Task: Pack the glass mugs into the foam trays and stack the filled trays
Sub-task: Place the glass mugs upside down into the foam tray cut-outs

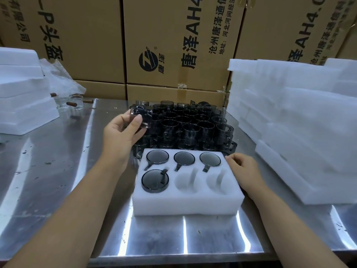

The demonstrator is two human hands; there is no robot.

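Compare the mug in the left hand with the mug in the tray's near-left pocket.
The held mug is gripped by the left hand, lifted and tilted. The near-left mug sits in the foam tray, round face up, with no hand on it. Both are dark smoked glass.

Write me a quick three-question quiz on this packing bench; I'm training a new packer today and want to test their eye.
1. How many pockets of the foam tray are filled?
2. True or false: the left hand grips a dark mug.
3. The right hand rests on: A) the tray's right edge; B) the dark mug; C) the left hand.

Key: 1) four, leaving two empty in the near row; 2) true; 3) A.
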